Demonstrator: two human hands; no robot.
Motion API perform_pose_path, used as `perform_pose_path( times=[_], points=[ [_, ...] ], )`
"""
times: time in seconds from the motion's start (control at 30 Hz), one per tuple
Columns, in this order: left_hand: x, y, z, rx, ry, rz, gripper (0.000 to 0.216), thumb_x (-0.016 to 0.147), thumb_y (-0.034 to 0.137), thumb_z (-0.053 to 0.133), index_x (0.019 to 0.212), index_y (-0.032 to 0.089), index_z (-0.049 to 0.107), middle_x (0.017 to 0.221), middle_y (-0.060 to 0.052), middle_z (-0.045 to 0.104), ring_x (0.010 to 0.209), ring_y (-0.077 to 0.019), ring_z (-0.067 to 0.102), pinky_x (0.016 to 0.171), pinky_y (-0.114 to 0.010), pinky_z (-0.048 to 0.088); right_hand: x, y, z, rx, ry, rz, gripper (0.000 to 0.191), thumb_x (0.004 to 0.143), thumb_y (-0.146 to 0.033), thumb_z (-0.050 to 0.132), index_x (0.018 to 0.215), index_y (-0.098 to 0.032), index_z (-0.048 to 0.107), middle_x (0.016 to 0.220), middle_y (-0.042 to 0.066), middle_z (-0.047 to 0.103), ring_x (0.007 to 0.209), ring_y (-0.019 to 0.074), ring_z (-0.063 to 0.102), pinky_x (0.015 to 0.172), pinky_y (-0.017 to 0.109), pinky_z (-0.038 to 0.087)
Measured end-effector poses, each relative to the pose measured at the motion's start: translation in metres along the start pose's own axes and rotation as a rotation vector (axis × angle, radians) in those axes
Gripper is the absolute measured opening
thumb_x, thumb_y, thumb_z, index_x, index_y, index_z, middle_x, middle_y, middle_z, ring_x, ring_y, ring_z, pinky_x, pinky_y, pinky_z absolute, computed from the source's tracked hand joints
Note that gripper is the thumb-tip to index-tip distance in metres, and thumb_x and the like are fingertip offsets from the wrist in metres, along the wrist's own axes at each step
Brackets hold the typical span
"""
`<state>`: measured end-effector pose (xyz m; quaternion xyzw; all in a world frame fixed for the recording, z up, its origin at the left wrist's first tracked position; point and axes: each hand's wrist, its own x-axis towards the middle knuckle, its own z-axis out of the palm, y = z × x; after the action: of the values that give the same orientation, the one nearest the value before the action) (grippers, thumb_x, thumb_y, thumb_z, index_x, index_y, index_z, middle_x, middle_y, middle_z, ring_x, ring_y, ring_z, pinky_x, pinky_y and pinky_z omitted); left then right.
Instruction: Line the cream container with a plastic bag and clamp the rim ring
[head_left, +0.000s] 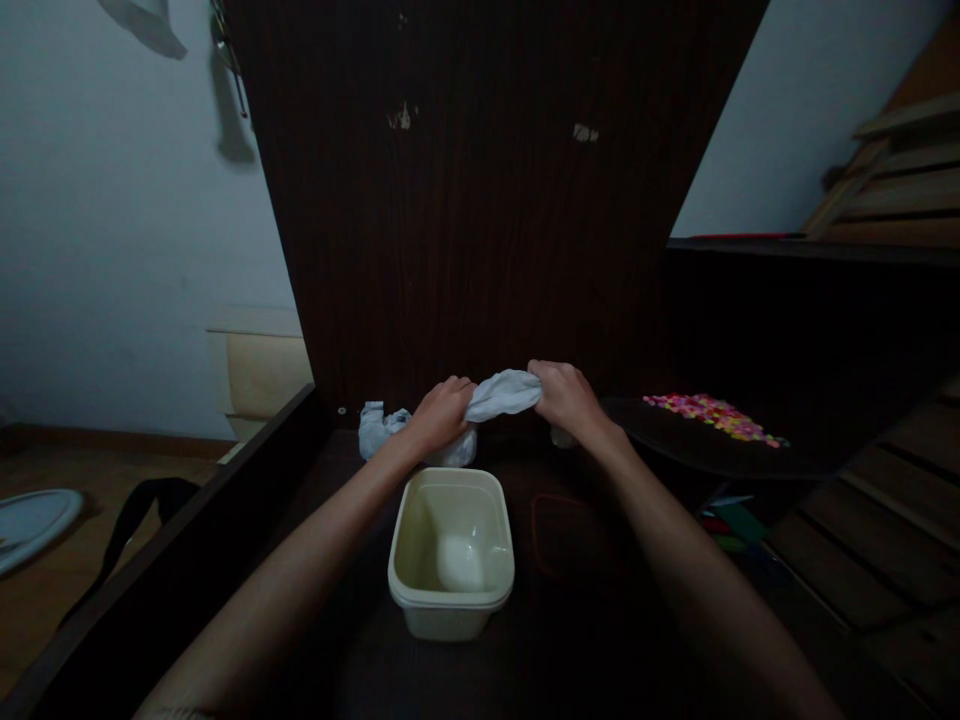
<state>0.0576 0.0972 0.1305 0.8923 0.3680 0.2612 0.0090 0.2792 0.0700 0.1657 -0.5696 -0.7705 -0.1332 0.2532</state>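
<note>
A white cloth (504, 394) is stretched and twisted between my two hands, above and behind a plastic tub. My left hand (444, 412) is closed round its left end. The other end is in the fist of my right hand (564, 396). Below, the cream rectangular tub (451, 600) stands upright on the dark desk; its glossy inside shows no contents that I can make out. Behind my left hand lies a crumpled whitish bundle (377, 428), partly hidden by my wrist. A small pale object (561, 437) shows just under my right hand, its kind unclear.
A dark wooden panel (480, 230) rises behind the desk. At the left runs a raised dark edge (187, 540). On the right, a rounded shelf (637, 425) bears many small pink and yellow pieces (712, 415). A red-rimmed dark rectangle (574, 540) lies beside the tub.
</note>
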Motion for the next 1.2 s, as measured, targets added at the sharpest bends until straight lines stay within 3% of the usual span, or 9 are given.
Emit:
perform_pose_path(
  times=[0.17, 0.33, 0.5, 0.57, 0.67, 0.8, 0.97, 1.07, 1.2],
  points=[
    [0.001, -0.005, 0.004, -0.047, -0.139, 0.084, 0.027, 0.08, 0.006, 0.054, 0.1, 0.019, 0.067, 0.106, -0.008, 0.073, 0.102, -0.025, 0.066, 0.093, -0.034, 0.051, -0.007, 0.007, 0.006, 0.217, -0.085, 0.11, 0.009, 0.081, -0.018, 0.057, 0.079, -0.023, 0.065, 0.086, 0.011, 0.073, 0.078, 0.0271, 0.065, 0.062, 0.03, 0.031],
    [-0.001, -0.002, -0.008, -0.075, -0.214, 0.093, 0.026, 0.081, 0.017, 0.068, 0.106, 0.017, 0.067, 0.106, -0.01, 0.075, 0.099, -0.0264, 0.07, 0.087, -0.034, 0.053, -0.004, 0.008, 0.023, 0.437, -0.188, 0.116, 0.022, 0.073, -0.014, 0.045, 0.066, -0.021, 0.065, 0.076, 0.005, 0.074, 0.077, 0.024, 0.066, 0.062, 0.027, 0.037],
    [-0.019, 0.034, -0.04, -0.104, -0.182, 0.098, 0.03, 0.097, 0.037, 0.056, 0.119, 0.017, 0.063, 0.118, -0.012, 0.071, 0.111, -0.0267, 0.066, 0.097, -0.038, 0.05, 0.0, 0.006, 0.033, 0.583, -0.226, 0.139, 0.026, 0.072, -0.019, 0.044, 0.065, -0.019, 0.069, 0.071, 0.003, 0.073, 0.072, 0.0219, 0.064, 0.062, 0.027, 0.042],
    [-0.028, 0.054, -0.053, -0.146, -0.222, 0.121, 0.04, 0.098, 0.05, 0.055, 0.121, 0.018, 0.063, 0.122, -0.011, 0.07, 0.115, -0.029, 0.065, 0.098, -0.04, 0.05, 0.002, 0.007, 0.036, 0.628, -0.228, 0.144, 0.024, 0.073, -0.021, 0.048, 0.07, -0.019, 0.072, 0.074, 0.003, 0.074, 0.074, 0.0218, 0.064, 0.064, 0.027, 0.043],
    [-0.033, 0.068, -0.061, -0.059, -0.213, 0.033, 0.052, 0.092, 0.056, 0.06, 0.127, 0.017, 0.059, 0.125, -0.015, 0.068, 0.117, -0.0342, 0.064, 0.099, -0.047, 0.05, 0.004, 0.008, 0.04, 0.701, -0.224, 0.165, 0.024, 0.073, -0.024, 0.052, 0.077, -0.017, 0.074, 0.077, 0.003, 0.074, 0.074, 0.0202, 0.063, 0.064, 0.026, 0.044],
    [-0.018, 0.046, -0.048, -0.092, -0.054, -0.091, 0.056, 0.086, 0.047, 0.07, 0.129, 0.013, 0.055, 0.129, -0.019, 0.065, 0.119, -0.0355, 0.062, 0.1, -0.05, 0.049, 0.006, 0.006, 0.041, 0.765, -0.23, 0.166, 0.023, 0.072, -0.026, 0.052, 0.077, -0.015, 0.072, 0.073, 0.002, 0.07, 0.067, 0.0173, 0.06, 0.06, 0.024, 0.044],
    [0.004, 0.005, -0.016, -0.59, -0.123, -0.11, 0.076, 0.069, 0.038, 0.084, 0.132, 0.012, 0.051, 0.126, -0.019, 0.067, 0.114, -0.0298, 0.066, 0.095, -0.043, 0.052, 0.01, -0.005, 0.039, 0.789, -0.229, 0.08, 0.02, 0.073, -0.027, 0.052, 0.078, -0.016, 0.068, 0.075, 0.002, 0.069, 0.067, 0.0159, 0.058, 0.06, 0.024, 0.043],
    [0.01, -0.007, -0.001, -0.633, -0.107, -0.107, 0.081, 0.061, 0.036, 0.088, 0.13, 0.011, 0.053, 0.121, -0.016, 0.068, 0.109, -0.0301, 0.064, 0.095, -0.044, 0.051, 0.013, -0.013, 0.037, 0.774, -0.229, 0.014, 0.018, 0.074, -0.025, 0.052, 0.078, -0.016, 0.066, 0.076, 0.002, 0.068, 0.068, 0.015, 0.058, 0.061, 0.023, 0.043],
    [0.016, -0.017, 0.013, -0.679, -0.144, -0.089, 0.036, 0.072, 0.025, 0.075, 0.104, 0.01, 0.068, 0.101, -0.007, 0.073, 0.096, -0.0237, 0.066, 0.088, -0.036, 0.052, 0.013, -0.015, 0.03, 0.697, -0.214, -0.042, 0.009, 0.075, -0.022, 0.056, 0.076, -0.016, 0.063, 0.078, 0.002, 0.069, 0.074, 0.0162, 0.061, 0.063, 0.023, 0.04]
  ],
)
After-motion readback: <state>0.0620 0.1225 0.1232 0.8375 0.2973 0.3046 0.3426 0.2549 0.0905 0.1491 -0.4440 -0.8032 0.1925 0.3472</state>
